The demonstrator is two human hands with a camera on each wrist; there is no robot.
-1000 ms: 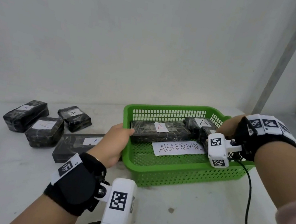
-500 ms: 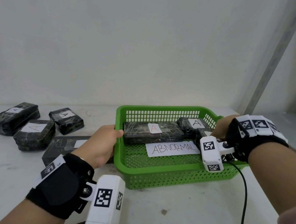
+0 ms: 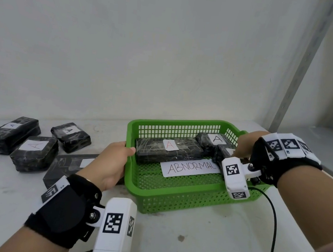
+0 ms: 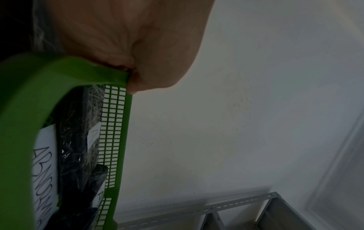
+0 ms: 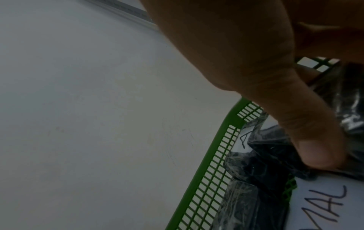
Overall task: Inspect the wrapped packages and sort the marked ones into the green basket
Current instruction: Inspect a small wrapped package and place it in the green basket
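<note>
The green basket (image 3: 183, 120) stands on the white table and holds a long black wrapped package (image 3: 153, 152) with a red A label. Behind it at the right lies a package (image 3: 205, 140) with a black A. My left hand (image 3: 118, 157) grips the basket's left rim (image 4: 19, 93). My right hand (image 3: 243, 144) reaches over the right rim and holds a third package (image 3: 222, 154). Its thumb (image 5: 323, 155) presses on the crinkled wrap, with the fingers curled at the far side. My wrist camera hides that package's label.
A white sheet reading ABNORMAL (image 3: 189, 169) lies in the basket. Left of it on the table sit several black packages with A labels (image 3: 34, 155), one flat package (image 3: 67, 165) partly under my left wrist. A grey shelf post (image 3: 294, 79) stands at the back right.
Only my head view has shifted a little. Both hands, the basket and the packages keep their places.
</note>
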